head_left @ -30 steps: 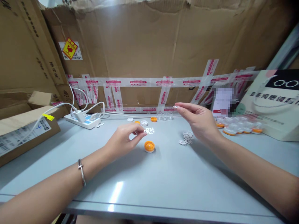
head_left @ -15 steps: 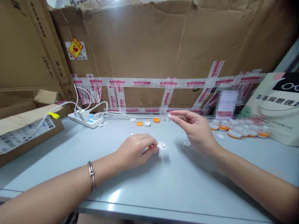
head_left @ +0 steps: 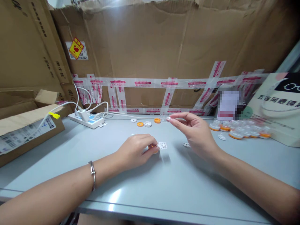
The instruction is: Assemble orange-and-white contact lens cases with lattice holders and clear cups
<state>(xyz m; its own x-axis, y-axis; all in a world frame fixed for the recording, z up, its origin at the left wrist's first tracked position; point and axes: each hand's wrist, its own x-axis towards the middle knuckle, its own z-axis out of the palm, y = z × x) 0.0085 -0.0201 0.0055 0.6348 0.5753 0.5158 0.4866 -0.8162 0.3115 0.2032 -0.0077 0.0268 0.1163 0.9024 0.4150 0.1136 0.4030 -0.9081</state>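
Well, left hand (head_left: pixel 138 150), mostly hiding an orange cup (head_left: pixel 152 146), pinches a white plate (head_left: pixel 163 145); right hand (head_left: pixel 198 131), something white (head_left: pixel 168 118).

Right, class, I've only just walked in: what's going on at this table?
At the table, a person's left hand pinches a flat white piece with cut-outs, right by an orange round part that its fingers mostly hide. The right hand holds a tiny pale piece at its fingertips, too small to make out. Loose orange and white rounds lie towards the back, and a cluster of clear-and-orange parts sits at the right.
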